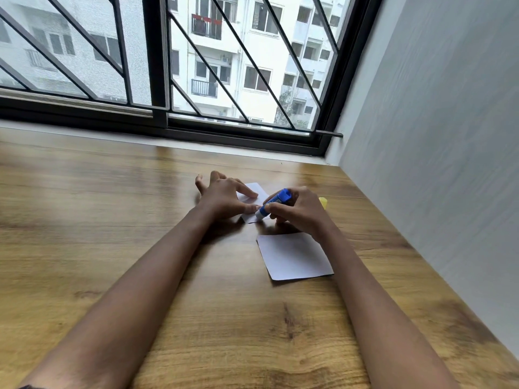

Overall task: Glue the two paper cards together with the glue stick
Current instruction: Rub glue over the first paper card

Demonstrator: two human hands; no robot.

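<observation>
Blue glue stick gripped in right hand meets the card pressed flat-fingered by left hand.

glue stick: blue | cards: white | table: brown woodgrain | cap: yellow

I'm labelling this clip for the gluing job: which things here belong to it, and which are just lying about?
In the job: glue stick in the right hand; far card under the left hand; near card, not held.
Lying about: yellow thing behind the right hand, mostly hidden.
</observation>
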